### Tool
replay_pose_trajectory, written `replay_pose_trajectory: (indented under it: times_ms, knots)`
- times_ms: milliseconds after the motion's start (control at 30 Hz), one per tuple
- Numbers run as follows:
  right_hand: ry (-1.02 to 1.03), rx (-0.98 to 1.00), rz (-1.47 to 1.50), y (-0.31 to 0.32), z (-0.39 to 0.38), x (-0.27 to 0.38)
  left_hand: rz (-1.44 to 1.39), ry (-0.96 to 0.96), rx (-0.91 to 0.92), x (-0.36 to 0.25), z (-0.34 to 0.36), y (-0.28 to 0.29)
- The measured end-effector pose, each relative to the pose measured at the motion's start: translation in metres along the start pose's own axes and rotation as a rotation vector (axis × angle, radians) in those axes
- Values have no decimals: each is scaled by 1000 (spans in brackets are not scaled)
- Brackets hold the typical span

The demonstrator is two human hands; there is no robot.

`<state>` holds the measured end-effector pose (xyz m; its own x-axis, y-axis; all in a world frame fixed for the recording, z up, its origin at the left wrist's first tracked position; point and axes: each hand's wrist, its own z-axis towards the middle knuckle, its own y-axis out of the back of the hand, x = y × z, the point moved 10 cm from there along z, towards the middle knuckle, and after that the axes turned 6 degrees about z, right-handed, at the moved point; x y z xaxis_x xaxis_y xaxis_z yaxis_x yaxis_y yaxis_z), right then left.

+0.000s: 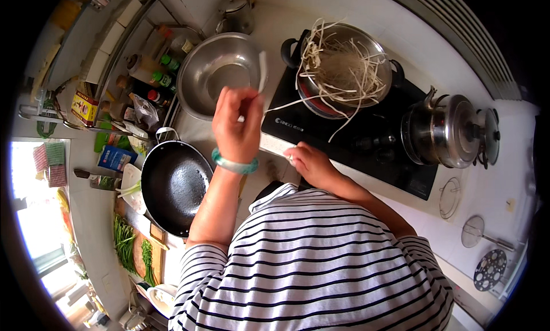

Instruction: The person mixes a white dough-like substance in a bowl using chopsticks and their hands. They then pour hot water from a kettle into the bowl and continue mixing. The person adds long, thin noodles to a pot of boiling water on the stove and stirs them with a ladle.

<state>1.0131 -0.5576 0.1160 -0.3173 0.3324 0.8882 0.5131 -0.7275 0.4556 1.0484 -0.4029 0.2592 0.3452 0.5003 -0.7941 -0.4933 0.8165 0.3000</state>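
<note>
My left hand, with a green bangle at the wrist, is raised near the front of a steel basin. Its fingers are curled and slightly blurred. A pale strip sticks up from them. Lower and to the right, my right hand is closed at the counter's front edge, with a small whitish bit at its fingertips that I cannot make out. Beyond both hands, a heap of pale, dry-looking noodles fills a steel pot, and several strands hang over its rim.
The pot stands on a black cooktop, with a lidded steel kettle to its right. At the left are a black wok, green vegetables on a cutting board and a rack of bottles. Strainers hang at the right.
</note>
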Motion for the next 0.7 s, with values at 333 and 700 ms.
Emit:
replay_pose_trajectory:
  times_ms: [333, 700]
  knots:
    - [175, -574, -42, 205, -11, 81, 345, -297, 139, -27, 41, -117]
    - [82, -387, -595, 192, -27, 26, -141, 440, 144, 57, -54, -56]
